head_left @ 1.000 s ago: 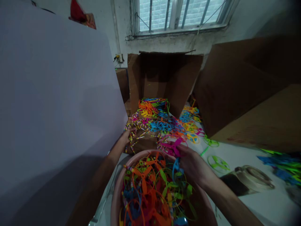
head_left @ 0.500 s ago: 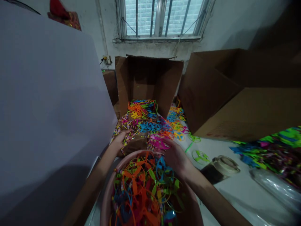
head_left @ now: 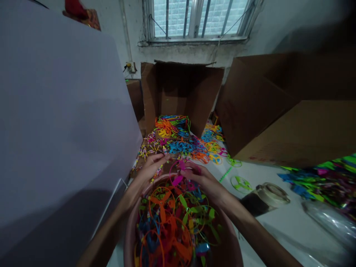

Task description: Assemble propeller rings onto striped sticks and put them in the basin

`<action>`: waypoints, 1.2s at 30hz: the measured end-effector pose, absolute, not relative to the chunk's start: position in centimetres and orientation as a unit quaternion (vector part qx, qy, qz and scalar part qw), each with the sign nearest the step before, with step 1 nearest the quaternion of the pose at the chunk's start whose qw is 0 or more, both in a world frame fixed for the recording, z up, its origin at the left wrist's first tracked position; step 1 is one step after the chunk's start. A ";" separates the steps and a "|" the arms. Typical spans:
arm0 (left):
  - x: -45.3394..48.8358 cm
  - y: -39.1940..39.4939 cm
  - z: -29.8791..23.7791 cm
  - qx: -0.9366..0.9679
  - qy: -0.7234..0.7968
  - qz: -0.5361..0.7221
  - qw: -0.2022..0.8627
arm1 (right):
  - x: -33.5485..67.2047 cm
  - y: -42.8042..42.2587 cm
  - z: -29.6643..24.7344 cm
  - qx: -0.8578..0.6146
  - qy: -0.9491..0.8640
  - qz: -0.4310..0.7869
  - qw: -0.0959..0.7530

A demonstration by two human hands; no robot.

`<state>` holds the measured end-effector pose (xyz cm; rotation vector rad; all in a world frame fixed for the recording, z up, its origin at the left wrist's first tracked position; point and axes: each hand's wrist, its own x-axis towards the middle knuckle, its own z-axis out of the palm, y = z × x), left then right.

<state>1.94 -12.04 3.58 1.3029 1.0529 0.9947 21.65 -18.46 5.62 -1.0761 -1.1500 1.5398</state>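
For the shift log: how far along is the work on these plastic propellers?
Looks done: a heap of orange, green and blue propellers lies in the pink basin.
In hand: the left hand and right hand are at a pink propeller above the basin's rim.
Left: a mixed pile of propellers on the cardboard ahead, and a blurred colourful heap at right. The total can't be told.

A basin full of plastic propellers sits in front, on a table. More propellers lie beyond it, before an open cardboard box under a window. A jar stands right of the basin; a large white board rises on the left.
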 end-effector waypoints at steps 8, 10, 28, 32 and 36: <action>0.9 -16.2 5.3 0.573 0.410 0.433 0.563 | 21.9 -19.5 6.6 -0.431 -0.516 0.596 0.439; 0.4 -17.3 5.7 0.565 0.418 0.425 0.571 | 22.3 -19.9 6.9 -0.438 -0.536 0.588 0.418; -0.6 -20.5 7.7 0.637 0.450 0.367 0.507 | 22.6 -22.8 8.3 -0.393 -0.563 0.641 0.342; -0.7 -20.7 8.3 0.665 0.443 0.350 0.489 | 22.4 -23.1 7.9 -0.400 -0.567 0.634 0.342; -0.7 -20.8 8.6 0.699 0.428 0.354 0.450 | 22.0 -23.3 7.6 -0.411 -0.570 0.621 0.347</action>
